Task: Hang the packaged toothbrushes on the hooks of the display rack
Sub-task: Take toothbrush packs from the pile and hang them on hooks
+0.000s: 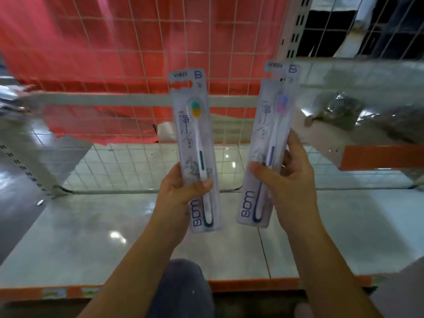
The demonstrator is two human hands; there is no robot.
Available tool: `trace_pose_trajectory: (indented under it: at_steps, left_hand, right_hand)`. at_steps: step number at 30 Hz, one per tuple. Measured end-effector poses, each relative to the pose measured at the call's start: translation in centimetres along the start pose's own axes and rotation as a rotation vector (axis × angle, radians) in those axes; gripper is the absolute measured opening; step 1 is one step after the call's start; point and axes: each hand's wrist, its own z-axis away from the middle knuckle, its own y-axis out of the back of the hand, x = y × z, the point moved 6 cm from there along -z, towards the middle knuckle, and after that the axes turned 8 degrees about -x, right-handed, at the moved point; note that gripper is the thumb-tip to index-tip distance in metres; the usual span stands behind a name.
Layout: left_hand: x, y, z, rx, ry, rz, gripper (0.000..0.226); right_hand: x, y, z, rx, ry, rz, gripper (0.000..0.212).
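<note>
— Item one: left hand (pixel 181 191). What has it got?

— One packaged toothbrush, green-handled (pixel 195 145), held upright by the lower part of the card. Fingers wrapped behind, thumb pressed across the front. Slotted hanging tab at the top, clear of everything.

— Item two: right hand (pixel 289 180).

— Second packaged toothbrush, purple-handled (pixel 273 143), tilted slightly rightward. Thumb on the front, fingers curled round the right edge. Also gripped low, tab free at the top.

— Location of both packs?

— In the air, side by side and apart, in front of the white wire grid (pixel 160 53) of the display rack, above the lower shelf (pixel 91 237). Neither touches the grid.

— Hooks?

— None I can pick out; the view is smeared at the edges. A grey crossbar (pixel 114 99) runs behind the packs.

— Step in hand, then?

— By my reckoning, carrying and presenting: both packs picked up, neither hung yet.

— Next move calls for?

— Probably finding a hook, lifting one pack so its tab slot lines up with the hook's tip, and sliding it on. One at a time seems safer; the low grip leaves the top free to wobble.
</note>
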Motion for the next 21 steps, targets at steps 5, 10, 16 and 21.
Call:
trace_pose_trajectory:
  at_steps: [5,10,16,21]
  left_hand:
    - [2.4,-0.2,-0.1,0.001,-0.062,-0.041,0.039]
    - [5.2,-1.1,-0.1,-0.007,-0.102,-0.080,0.040]
    - [7.7,-2.2,-0.2,-0.009,-0.174,-0.121,0.038]
    - [8.8,-2.9,0.3,-0.075,-0.180,-0.144,0.040]
  right_hand:
    - [-1.4,-1.8,-1.0,-0.064,0.061,-0.036,0.067]
    - [-4.2,-1.6,-1.5,-0.103,0.117,-0.078,0.066]
    - [-7.4,-0.5,-1.8,-0.144,0.155,-0.072,0.060]
    - [-8.8,-0.2,-0.9,-0.169,0.138,-0.041,0.058]
